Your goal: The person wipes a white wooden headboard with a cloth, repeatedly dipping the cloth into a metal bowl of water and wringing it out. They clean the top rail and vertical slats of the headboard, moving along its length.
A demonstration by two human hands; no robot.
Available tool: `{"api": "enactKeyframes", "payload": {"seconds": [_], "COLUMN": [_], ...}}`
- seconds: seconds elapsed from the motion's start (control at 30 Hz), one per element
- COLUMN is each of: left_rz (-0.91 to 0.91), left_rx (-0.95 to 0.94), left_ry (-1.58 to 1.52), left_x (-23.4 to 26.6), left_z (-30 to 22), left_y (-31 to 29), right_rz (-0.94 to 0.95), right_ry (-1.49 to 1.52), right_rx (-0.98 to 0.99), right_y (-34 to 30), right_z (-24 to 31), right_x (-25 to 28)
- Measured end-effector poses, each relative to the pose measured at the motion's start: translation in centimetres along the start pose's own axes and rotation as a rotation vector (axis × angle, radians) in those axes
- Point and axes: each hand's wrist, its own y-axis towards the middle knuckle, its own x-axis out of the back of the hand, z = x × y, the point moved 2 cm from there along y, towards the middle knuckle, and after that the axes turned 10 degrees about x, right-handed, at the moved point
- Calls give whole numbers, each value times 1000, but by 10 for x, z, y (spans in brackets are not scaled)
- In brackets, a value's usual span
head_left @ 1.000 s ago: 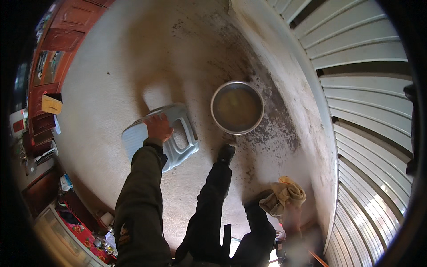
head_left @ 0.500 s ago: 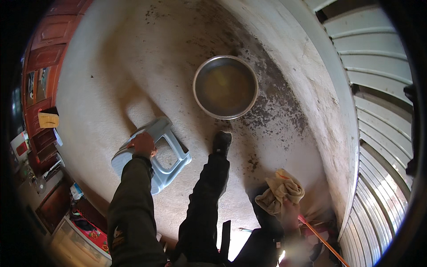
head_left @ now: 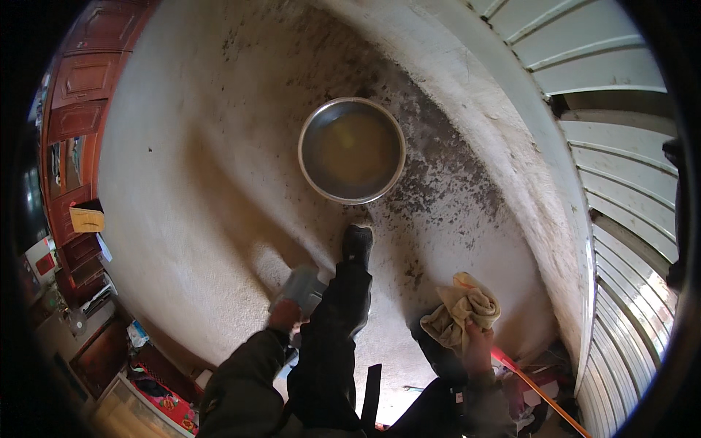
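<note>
Your left grip [head_left: 285, 315] held the blue-grey stool [head_left: 302, 280] beside your left leg [head_left: 334, 310]; your right grip [head_left: 478, 346] held the bunched tan cloth [head_left: 461, 308]. A metal basin [head_left: 353, 201] stood ahead.

The cloth [head_left: 464, 312] is tan, the stool [head_left: 303, 282] pale grey-blue, the basin [head_left: 352, 201] silvery, the floor [head_left: 161, 233] greyish with dark blotches.

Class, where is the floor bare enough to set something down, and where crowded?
Bare floor lies between the red cabinets and metal basin; a smaller patch, between shoe and cloth. Crowded: around the left hand, stool and legs.
</note>
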Motion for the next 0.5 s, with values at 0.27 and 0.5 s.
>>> {"api": "enactKeyframes", "payload": {"seconds": [0.27, 0.5], "left_rz": [61, -6], "left_rx": [121, 118], "left_ry": [-301, -351], "left_x": [-26, 22], "left_z": [-43, -44], "left_y": [0, 35], "right_rz": [65, 107], "right_ry": [47, 53], "right_rx": [61, 202], "right_y": [24, 54], "right_z": [6, 17], "right_x": [0, -13]}}
